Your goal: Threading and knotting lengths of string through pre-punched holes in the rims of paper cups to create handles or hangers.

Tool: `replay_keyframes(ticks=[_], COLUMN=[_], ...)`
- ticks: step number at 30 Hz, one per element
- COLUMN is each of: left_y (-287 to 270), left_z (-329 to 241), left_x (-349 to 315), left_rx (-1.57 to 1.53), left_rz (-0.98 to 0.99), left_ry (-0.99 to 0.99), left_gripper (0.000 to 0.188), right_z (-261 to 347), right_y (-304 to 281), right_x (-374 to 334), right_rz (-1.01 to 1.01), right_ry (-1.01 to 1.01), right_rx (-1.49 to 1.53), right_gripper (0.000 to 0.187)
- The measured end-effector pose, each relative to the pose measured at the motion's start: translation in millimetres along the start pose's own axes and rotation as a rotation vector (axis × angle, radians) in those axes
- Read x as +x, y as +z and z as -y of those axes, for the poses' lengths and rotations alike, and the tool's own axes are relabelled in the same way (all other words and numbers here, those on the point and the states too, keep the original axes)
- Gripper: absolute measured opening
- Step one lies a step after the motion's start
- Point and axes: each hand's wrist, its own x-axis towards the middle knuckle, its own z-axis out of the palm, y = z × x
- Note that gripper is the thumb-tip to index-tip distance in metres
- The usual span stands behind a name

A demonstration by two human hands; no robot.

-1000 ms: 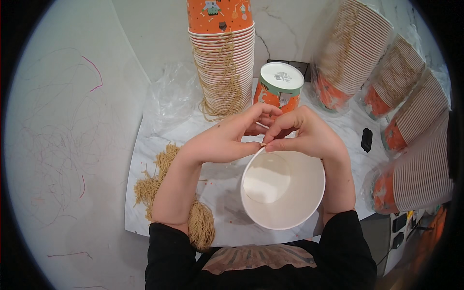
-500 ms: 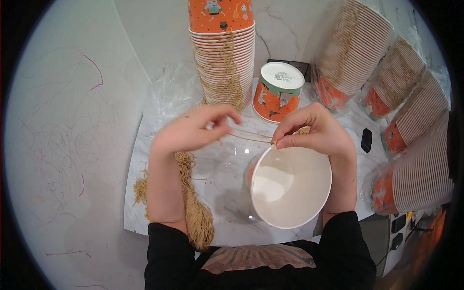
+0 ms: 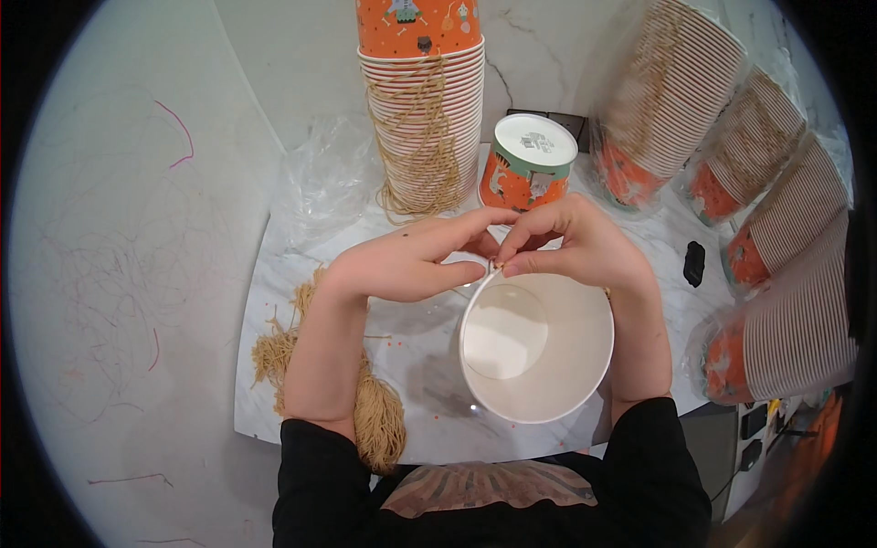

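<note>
A white-lined paper bucket (image 3: 580, 365) lies tilted with its mouth toward me, and its inside bottom shows. At the far edge of its rim, my right hand (image 3: 575, 242) pinches a thin tan string. My left hand (image 3: 411, 256) meets it there, its thumb and fingers closed around the same string close to the rim. Most of the string between the fingers is hidden. Beneath my left forearm lies a thick bundle of tan string (image 3: 379, 420), with frayed ends spread on its left side.
Behind my hands, an upside-down orange bucket (image 3: 525, 183) stands beside a tall bucket stack (image 3: 429, 119) draped with loose strings. Plastic-wrapped stacks (image 3: 795, 310) line the right. Clear plastic film (image 3: 329, 183) lies back left. A small black object (image 3: 694, 264) rests on the marbled table (image 3: 438, 438).
My left hand has moved right to the rim, bringing the string that was stretched between my hands close in. The bucket and right hand have shifted slightly left.
</note>
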Motion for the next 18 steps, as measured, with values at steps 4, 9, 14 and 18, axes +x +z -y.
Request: replay_keyframes(ticks=[4,9,14,18], left_y=[-12.3,-17.0,-20.6,-20.4], left_z=[22.1,18.1,19.8,22.8], left_x=[2.0,0.3,-2.5,-3.2], left_rx=[-0.207,-0.141,-0.037,0.009], left_rz=[0.166,0.155,-0.018,-0.043], left_ry=[-0.154,-0.364,-0.382,-0.349], left_gripper=[0.042,0.025,0.023,0.023], right_z=[-9.2,-17.9,-31.7,-28.5], right_y=[4.9,5.1,7.0,5.9], right_x=[11.0,15.9,19.6,20.6], right_rz=[0.012,-0.014,-0.074,-0.074], right_ry=[-0.001,0.091,0.000,0.035], right_rx=[-0.007,-0.104,-0.008,0.093], right_gripper=[0.009,0.010,0.011,0.010])
